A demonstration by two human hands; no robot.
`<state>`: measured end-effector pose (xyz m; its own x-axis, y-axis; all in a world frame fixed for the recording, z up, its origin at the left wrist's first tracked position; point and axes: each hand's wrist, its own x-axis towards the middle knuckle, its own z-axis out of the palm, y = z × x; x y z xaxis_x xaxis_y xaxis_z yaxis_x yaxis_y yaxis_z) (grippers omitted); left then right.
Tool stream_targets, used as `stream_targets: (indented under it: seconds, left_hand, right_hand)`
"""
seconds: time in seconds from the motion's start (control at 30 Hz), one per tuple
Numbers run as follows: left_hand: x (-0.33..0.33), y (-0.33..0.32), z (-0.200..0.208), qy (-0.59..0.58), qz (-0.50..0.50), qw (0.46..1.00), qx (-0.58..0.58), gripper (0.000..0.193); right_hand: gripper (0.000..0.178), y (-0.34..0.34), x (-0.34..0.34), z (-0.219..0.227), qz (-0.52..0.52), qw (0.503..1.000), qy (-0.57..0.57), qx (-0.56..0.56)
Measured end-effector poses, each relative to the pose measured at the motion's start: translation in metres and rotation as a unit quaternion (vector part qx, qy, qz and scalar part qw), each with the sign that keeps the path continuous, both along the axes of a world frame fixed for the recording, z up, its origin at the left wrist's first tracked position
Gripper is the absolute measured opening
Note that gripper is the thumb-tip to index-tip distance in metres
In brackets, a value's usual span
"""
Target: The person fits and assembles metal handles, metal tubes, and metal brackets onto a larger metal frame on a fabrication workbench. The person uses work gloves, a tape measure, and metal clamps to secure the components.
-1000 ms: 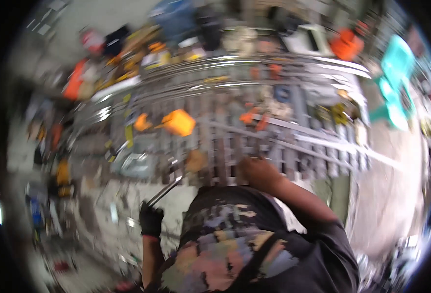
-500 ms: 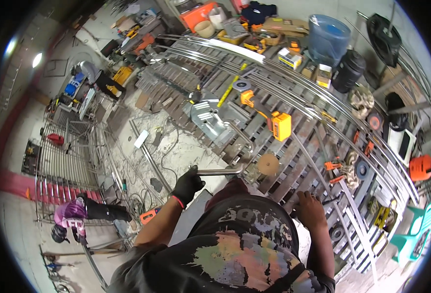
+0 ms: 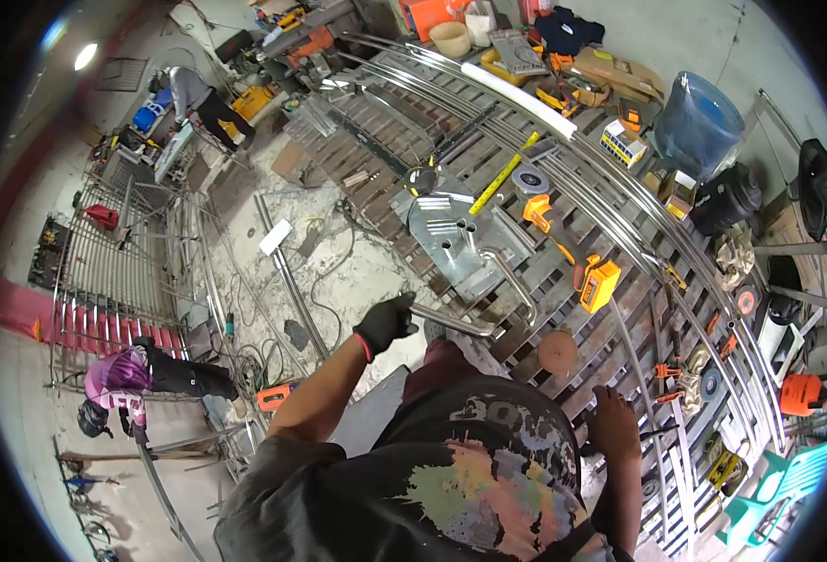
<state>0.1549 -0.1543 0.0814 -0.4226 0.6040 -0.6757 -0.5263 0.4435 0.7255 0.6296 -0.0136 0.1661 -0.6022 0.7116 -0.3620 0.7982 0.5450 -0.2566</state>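
Far left: a crouched person in a purple top (image 3: 118,379) beside a barred metal gate section (image 3: 104,272) lying flat; another person (image 3: 198,94) bent over gear at upper left. Cables (image 3: 254,347) trail across the concrete floor (image 3: 339,272) near the wearer's feet; a snag or trip looks possible if they step sideways. Left hand (image 3: 383,323), black-gloved, is clenched around one end of a bent steel tube (image 3: 488,309), which runs out over the slatted metal worktable (image 3: 376,140) and curves up toward a grey steel plate (image 3: 456,239). Held by one end only, the tube could swing or roll and knock the round wooden disc (image 3: 558,351) or the yellow-orange meter (image 3: 599,283) just beyond it. Right hand (image 3: 613,423), bare, rests on the table slats, fingers down; cannot tell whether it grips anything. Bare skin near raw metal edges risks a cut. Right of that: orange clamps (image 3: 668,371), blue bucket (image 3: 699,122), teal plastic chair (image 3: 774,487) crowding the edge.
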Motion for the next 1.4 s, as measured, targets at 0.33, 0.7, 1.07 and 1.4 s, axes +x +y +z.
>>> stream_targets:
  seconds: [0.33, 0.7, 1.07, 1.4]
  left_hand:
    - [-0.141, 0.085, -0.011, -0.022, -0.129, 0.991, -0.04, 0.031]
    - [-0.186, 0.161, -0.078, -0.158, -0.268, 0.944, -0.114, 0.037]
    - [-0.178, 0.151, -0.08, -0.395, -0.127, 0.909, 0.042, 0.034]
    - [-0.116, 0.137, -0.061, -0.232, -0.134, 0.963, 0.021, 0.041]
  right_hand:
    - [0.044, 0.029, -0.148, 0.008, 0.008, 1.0, -0.01, -0.022]
    - [0.049, 0.021, -0.255, -0.079, -0.076, 0.988, 0.094, -0.094]
    - [0.037, 0.032, -0.277, -0.105, -0.246, 0.91, 0.249, -0.222]
    - [0.037, 0.034, -0.258, -0.108, -0.196, 0.919, 0.273, -0.205]
